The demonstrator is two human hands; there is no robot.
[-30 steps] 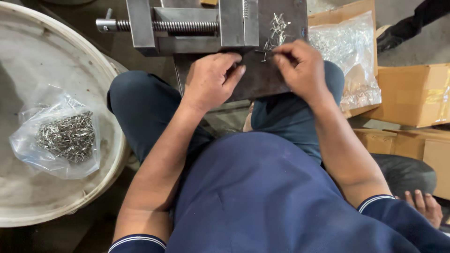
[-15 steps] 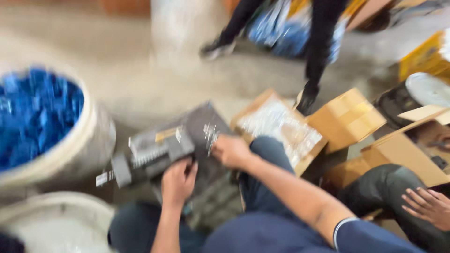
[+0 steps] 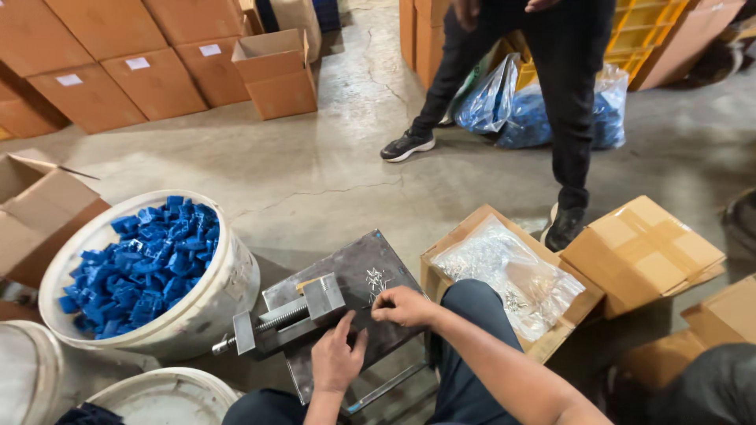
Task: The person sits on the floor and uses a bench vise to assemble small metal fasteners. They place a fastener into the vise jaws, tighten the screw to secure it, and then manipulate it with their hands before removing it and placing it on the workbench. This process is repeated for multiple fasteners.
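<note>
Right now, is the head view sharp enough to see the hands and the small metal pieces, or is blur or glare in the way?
Head view: sharp and evenly lit, no motion blur. Left hand and right hand read clearly on the dark metal plate; the small metal pieces are too tiny to tell apart. Mild sheen on the plastic bag; soft shadow beside the white bucket.

Steel plate (image 3: 358,303): dark grey metal, dull, scuffed surface. Vise (image 3: 287,319): bare metal, matt grey, with a threaded screw. Small pins (image 3: 376,280) on the plate: bright, shiny metal. Bucket (image 3: 228,287): white plastic, stained and scratched on the wall. Blue parts (image 3: 146,264) inside: smooth, slightly glossy plastic. Boxes (image 3: 642,252): brown matt cardboard, one sealed with glossy tape. Bag (image 3: 512,275): clear, crinkled plastic film. Floor (image 3: 315,165): grey concrete, cracked, worn smooth.
</note>
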